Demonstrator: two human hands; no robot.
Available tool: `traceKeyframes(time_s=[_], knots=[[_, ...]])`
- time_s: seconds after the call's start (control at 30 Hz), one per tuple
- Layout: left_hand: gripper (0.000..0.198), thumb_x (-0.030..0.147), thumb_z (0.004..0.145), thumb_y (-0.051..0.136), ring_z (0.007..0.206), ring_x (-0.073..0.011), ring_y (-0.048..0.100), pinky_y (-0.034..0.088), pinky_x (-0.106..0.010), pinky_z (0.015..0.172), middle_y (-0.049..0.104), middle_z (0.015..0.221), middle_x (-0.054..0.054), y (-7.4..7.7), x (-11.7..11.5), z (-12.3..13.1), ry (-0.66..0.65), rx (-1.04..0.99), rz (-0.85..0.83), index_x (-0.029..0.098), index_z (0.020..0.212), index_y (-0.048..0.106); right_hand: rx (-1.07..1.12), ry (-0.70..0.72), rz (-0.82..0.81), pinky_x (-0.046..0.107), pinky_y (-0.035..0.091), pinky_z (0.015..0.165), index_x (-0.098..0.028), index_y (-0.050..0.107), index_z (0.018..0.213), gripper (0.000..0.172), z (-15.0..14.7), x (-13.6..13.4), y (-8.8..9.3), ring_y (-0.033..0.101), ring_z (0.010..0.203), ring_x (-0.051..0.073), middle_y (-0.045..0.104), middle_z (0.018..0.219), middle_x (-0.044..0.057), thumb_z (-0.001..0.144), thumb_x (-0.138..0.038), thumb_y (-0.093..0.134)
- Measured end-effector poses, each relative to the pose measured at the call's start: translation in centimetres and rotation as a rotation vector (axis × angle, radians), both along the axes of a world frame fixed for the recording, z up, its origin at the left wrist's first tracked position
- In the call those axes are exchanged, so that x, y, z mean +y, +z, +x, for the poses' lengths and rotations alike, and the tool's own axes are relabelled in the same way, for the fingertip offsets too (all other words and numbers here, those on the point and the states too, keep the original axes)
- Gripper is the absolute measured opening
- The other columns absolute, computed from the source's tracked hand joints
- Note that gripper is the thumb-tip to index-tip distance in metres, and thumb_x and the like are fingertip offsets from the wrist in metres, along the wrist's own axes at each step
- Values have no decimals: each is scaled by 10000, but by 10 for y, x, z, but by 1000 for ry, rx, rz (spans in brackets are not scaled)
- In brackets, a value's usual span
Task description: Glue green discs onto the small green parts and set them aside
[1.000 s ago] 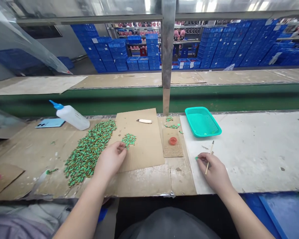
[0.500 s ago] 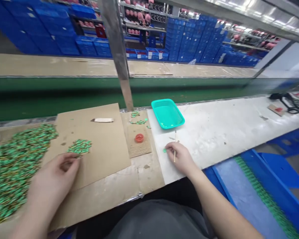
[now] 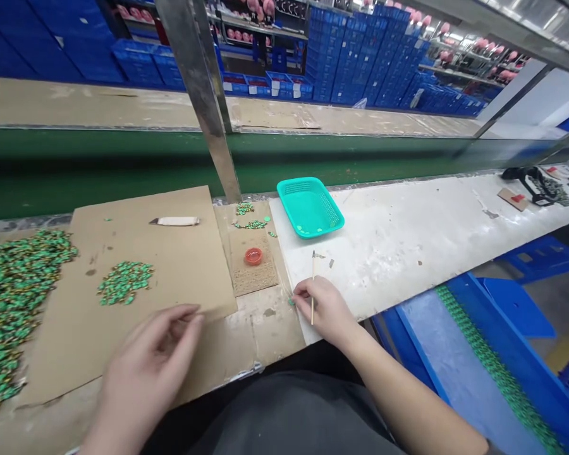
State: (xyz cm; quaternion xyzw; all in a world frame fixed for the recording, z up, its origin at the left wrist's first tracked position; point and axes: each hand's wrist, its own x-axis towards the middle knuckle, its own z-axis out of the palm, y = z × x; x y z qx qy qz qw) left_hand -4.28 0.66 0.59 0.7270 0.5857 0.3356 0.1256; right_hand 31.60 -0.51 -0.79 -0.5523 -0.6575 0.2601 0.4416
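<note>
My left hand (image 3: 156, 354) hovers over the near part of the cardboard sheet (image 3: 184, 265), thumb and forefinger brought together; whatever they pinch is too small to make out. A small pile of green-and-gold pieces (image 3: 124, 282) lies beyond it. At the edge of the white board, my right hand (image 3: 327, 309) is closed around a thin wooden brush (image 3: 313, 268), dark tip pointing away from me. A small green piece (image 3: 291, 302) shows at that hand's fingertips. Between the hands, farther back, a small red dish (image 3: 253, 256) sits on a cardboard piece.
A large heap of green-and-gold pieces (image 3: 19, 303) covers the far left. A white-handled tool (image 3: 175, 221) lies on the cardboard. Several small pieces (image 3: 250, 224) lie behind the dish. A turquoise basket (image 3: 334, 212) stands on the white board (image 3: 398, 246). A metal post (image 3: 196, 95) rises behind.
My left hand has moved right, away from the small pile. My right hand, with brush and green piece, has shifted slightly left. The view has turned a little.
</note>
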Motion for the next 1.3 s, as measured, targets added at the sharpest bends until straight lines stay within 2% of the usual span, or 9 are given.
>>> traceKeyframes(time_s=[0.07, 0.13, 0.2, 0.37, 0.67, 0.83, 1.0, 1.17, 1.3], knots=[[297, 534, 1213, 654, 722, -178, 704, 606, -305, 670, 805, 961, -2, 8, -8, 36, -206, -51, 40, 293, 1148, 815, 81, -25, 1, 460, 660, 932, -287, 811, 1131, 253, 4, -6, 7, 808, 962, 287, 840, 985, 77, 1206, -481, 667], [285, 450, 1247, 600, 863, -197, 800, 651, -314, 776, 855, 1049, -24, 10, -8, 69, -386, -12, 76, 288, 1172, 823, 168, -68, 2, 464, 679, 939, -280, 811, 1269, 457, 10, -10, 15, 815, 977, 280, 836, 1010, 84, 1279, -599, 483], [292, 418, 1256, 572, 985, -227, 831, 666, -352, 884, 865, 1105, -39, 6, -2, 97, -453, 26, 78, 295, 1225, 836, 243, -105, -6, 454, 692, 933, -269, 811, 1338, 588, 16, -15, 22, 814, 1000, 273, 827, 1037, 91, 1291, -674, 387], [246, 366, 1205, 636, 998, -272, 800, 595, -414, 863, 837, 1080, -45, -3, 20, 130, -494, 140, 68, 323, 1280, 866, 348, -138, -89, 392, 716, 867, -261, 850, 1247, 340, 21, -21, 32, 829, 919, 227, 871, 1055, 71, 1210, -569, 712], [236, 430, 1223, 694, 972, -284, 790, 507, -427, 862, 846, 1038, -67, -1, -2, 85, -325, 200, 184, 240, 1148, 811, 413, -136, -38, 396, 738, 848, -249, 896, 1084, 449, 16, -9, 35, 831, 884, 223, 859, 964, 67, 1204, -650, 735], [214, 293, 1237, 671, 1125, -273, 811, 543, -430, 1012, 899, 1294, -81, 1, -17, 70, -466, 204, 309, 217, 1406, 778, 368, -36, 96, 358, 746, 871, -263, 786, 1185, 403, -8, 41, 53, 838, 923, 181, 836, 1099, 45, 1255, -637, 655], [270, 305, 1289, 569, 1143, -272, 793, 486, -473, 1037, 906, 1340, -63, 2, -21, 69, -473, 236, 308, 185, 1407, 780, 217, 129, 168, 325, 703, 852, -264, 688, 1141, 287, -39, 101, 71, 839, 924, 157, 791, 1086, 21, 1261, -523, 655], [322, 323, 1313, 519, 1169, -268, 768, 466, -485, 1106, 908, 1360, -42, -1, -25, 71, -426, 164, 270, 201, 1408, 802, -29, 104, 244, 327, 551, 682, -280, 571, 894, 430, -56, 125, 57, 696, 721, 151, 703, 828, -18, 1243, -515, 662], [315, 294, 1305, 530, 1196, -276, 764, 478, -503, 1115, 909, 1353, -56, -2, -28, 75, -392, 134, 269, 171, 1381, 810, -131, 145, 303, 337, 506, 676, -284, 526, 844, 437, -59, 128, 46, 634, 710, 155, 661, 809, -19, 1229, -422, 681]])
